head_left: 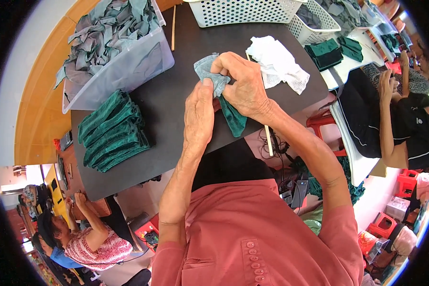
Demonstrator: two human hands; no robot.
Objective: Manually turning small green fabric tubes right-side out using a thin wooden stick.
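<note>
Above the dark table, both hands grip one small fabric piece [205, 66]. Its upper part shows a grey-green side, while a dark green velvet end [234, 120] hangs below my right hand. My left hand [199, 112] is closed, its thumb pressed on the grey part. Curled fingers of my right hand [243, 81] pinch the same cloth from the other side; some fingertips are hidden. A thin pale stick [269, 141] passes behind my right wrist. Left of my hands lies a stack of folded green velvet pieces [113, 133].
A translucent bin [124, 78] heaped with grey-green pieces stands at the table's left. White perforated baskets [245, 13] sit at the far edge. Crumpled white cloth [277, 64] lies right of my hands. Another stick [173, 28] lies beside the bin. People sit working on both sides.
</note>
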